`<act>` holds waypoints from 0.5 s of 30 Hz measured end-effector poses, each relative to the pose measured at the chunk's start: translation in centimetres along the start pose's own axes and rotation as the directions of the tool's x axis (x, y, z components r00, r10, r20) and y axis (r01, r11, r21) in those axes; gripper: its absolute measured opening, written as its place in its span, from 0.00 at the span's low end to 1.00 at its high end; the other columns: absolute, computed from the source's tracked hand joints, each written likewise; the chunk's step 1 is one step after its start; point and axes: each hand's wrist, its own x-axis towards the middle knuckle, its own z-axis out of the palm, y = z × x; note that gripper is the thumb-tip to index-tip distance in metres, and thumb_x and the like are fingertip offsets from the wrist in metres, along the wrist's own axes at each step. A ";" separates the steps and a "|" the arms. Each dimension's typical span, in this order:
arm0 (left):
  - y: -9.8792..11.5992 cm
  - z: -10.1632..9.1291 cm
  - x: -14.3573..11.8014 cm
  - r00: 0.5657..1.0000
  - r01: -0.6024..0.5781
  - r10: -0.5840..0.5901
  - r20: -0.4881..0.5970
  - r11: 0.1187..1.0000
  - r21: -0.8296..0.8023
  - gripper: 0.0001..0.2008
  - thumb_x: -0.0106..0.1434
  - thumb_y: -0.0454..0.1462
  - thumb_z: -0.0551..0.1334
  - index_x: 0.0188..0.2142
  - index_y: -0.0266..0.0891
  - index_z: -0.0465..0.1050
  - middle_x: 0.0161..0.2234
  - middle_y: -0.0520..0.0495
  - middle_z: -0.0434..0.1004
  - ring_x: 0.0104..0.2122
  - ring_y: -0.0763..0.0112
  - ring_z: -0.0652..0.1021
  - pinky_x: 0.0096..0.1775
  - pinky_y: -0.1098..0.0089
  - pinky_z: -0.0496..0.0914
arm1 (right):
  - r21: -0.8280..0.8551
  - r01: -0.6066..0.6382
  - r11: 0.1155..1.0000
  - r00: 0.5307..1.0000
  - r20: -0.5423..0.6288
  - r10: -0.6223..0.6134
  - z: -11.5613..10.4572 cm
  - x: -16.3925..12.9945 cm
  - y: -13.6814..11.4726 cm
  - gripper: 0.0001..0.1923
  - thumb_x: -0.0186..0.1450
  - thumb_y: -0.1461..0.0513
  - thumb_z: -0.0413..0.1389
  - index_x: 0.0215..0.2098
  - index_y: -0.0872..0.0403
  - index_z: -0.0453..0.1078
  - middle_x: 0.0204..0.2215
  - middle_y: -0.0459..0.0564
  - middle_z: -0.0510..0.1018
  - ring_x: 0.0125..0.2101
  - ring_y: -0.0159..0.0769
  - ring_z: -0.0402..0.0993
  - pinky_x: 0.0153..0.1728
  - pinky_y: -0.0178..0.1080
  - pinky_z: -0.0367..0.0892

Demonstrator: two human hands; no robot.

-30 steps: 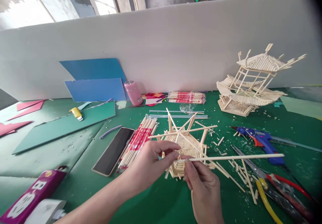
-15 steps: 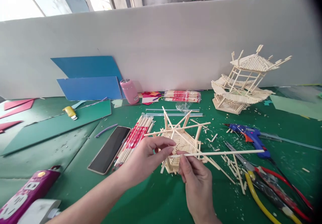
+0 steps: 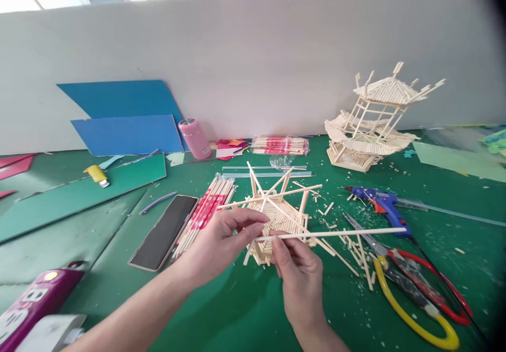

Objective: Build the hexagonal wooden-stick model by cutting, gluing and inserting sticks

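A thin wooden stick [image 3: 340, 233] lies nearly level in my right hand [image 3: 302, 275], pinched between thumb and fingers, its long end reaching right. My left hand [image 3: 227, 241] is closed at the stick's left end, thumb and index finger almost together; what they hold, if anything, is hidden. Just behind both hands stands a small stick model [image 3: 279, 223] with a ribbed, many-sided base and short posts. Long sticks cross star-like over its top. My fingers hide part of its near side.
A finished-looking stick pavilion [image 3: 366, 125] stands back right. Right of my hands lie a blue glue gun [image 3: 379, 202], large scissors [image 3: 407, 283] and stick offcuts [image 3: 359, 257]. Leftward are packed sticks [image 3: 209, 204], a phone [image 3: 164, 231] and a yellow cutter [image 3: 96, 175]. A pink bottle [image 3: 195, 138] stands behind.
The whole view has shifted slightly, so things sit a little further left and higher. Both hands keep nearly the same pose, with the stick still in the right.
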 end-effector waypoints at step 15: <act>-0.1 0.2 -0.1 1.000 0.003 -0.003 -0.004 0.992 -0.129 0.06 0.58 0.35 0.59 0.34 0.39 0.74 0.27 0.51 0.76 0.27 0.74 0.75 0.32 0.73 0.71 | 0.072 -0.029 0.997 0.999 0.015 0.028 0.2 0.2 0.4 0.08 0.60 0.58 0.55 0.28 0.52 0.74 0.15 0.40 0.66 0.17 0.23 0.55 0.17 0.27 0.55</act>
